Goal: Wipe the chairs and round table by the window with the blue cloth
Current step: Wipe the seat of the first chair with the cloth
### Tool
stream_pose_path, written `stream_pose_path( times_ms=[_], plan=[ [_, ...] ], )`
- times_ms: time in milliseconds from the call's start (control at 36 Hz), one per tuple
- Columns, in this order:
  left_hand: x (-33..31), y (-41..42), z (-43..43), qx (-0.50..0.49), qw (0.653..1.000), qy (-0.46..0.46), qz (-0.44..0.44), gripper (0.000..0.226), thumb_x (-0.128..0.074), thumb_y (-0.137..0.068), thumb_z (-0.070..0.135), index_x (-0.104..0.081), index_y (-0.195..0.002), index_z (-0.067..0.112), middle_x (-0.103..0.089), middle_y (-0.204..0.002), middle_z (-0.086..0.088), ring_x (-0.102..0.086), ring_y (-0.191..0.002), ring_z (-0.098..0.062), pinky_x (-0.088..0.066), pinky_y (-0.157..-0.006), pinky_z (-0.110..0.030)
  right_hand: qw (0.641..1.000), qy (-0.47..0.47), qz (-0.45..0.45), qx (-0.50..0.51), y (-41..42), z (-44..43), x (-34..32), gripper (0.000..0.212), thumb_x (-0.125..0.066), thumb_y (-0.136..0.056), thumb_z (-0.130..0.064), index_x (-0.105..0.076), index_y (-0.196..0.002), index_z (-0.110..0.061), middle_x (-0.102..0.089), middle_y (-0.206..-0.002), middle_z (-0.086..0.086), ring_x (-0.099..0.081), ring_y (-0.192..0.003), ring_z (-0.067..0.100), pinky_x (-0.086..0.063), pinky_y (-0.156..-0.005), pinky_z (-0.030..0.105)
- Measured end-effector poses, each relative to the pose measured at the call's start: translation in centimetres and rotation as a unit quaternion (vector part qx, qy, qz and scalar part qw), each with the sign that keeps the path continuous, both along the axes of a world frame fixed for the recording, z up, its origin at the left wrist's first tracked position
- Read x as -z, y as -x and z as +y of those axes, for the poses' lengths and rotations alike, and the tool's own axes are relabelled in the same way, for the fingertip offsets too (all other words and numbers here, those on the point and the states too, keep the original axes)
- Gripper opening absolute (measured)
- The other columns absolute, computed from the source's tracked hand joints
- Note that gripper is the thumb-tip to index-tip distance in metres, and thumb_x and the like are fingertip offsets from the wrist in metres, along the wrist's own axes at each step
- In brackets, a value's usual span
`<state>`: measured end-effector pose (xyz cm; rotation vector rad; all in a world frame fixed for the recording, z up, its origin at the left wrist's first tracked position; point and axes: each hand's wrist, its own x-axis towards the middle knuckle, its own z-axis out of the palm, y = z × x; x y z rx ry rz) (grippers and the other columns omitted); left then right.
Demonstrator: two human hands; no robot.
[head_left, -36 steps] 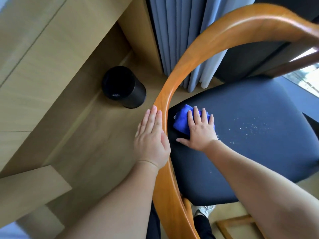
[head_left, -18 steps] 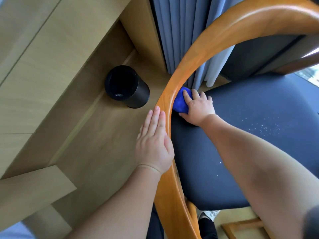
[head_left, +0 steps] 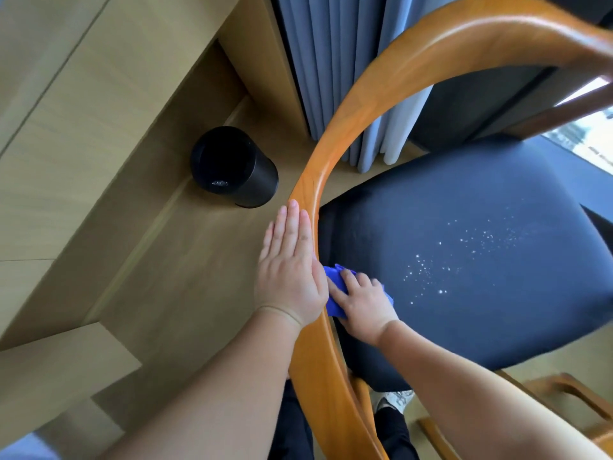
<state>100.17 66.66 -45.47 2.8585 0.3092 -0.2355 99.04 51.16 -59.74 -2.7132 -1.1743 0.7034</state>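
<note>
A chair with a curved orange wooden backrest (head_left: 335,134) and a dark navy seat (head_left: 464,247) fills the right half of the view. My left hand (head_left: 288,270) rests flat on the outer side of the backrest, fingers straight. My right hand (head_left: 363,302) presses the blue cloth (head_left: 333,293) against the near left part of the seat, just inside the backrest; most of the cloth is hidden under the hand. White crumbs (head_left: 464,257) lie scattered across the middle of the seat.
A black cylindrical bin (head_left: 234,166) stands on the wooden floor left of the chair. Grey-blue curtains (head_left: 331,61) hang behind it, beside light wood cabinetry (head_left: 83,94). Another wooden frame (head_left: 564,403) shows at the lower right. A window is at the far right.
My right hand has pulled the blue cloth back along the inside of the backrest, from the far corner of the seat toward me. The left hand has stayed on the backrest.
</note>
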Motion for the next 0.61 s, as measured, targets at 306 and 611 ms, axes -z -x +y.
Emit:
stream_pose_path(
  times_ms=[306, 611],
  plan=[
    [-0.2, 0.1, 0.2, 0.029, 0.999, 0.026, -0.004, 0.063, -0.022, -0.087, 0.023, -0.020, -0.147, 0.005, -0.016, -0.156, -0.011, -0.007, -0.145, -0.019, -0.005, -0.118, -0.035, 0.999, -0.034, -0.011, 0.010, -7.1, -0.6, -1.1, 0.081, -0.082, -0.053, -0.031, -0.058, -0.129, -0.014, -0.060, -0.106, 0.021, -0.059, -0.073, 0.038, -0.052, -0.058, 0.041],
    [-0.2, 0.0, 0.1, 0.017, 0.999, 0.025, -0.011, 0.062, -0.024, -0.087, 0.021, -0.021, -0.147, 0.006, -0.016, -0.156, -0.008, -0.008, -0.145, -0.018, -0.003, -0.118, -0.033, 0.989, 0.073, -0.009, 0.130, -17.5, 4.7, -2.2, 0.071, -0.057, -0.086, -0.043, -0.026, -0.146, -0.023, -0.042, -0.130, 0.015, -0.047, -0.105, 0.038, -0.041, -0.077, 0.042]
  ],
)
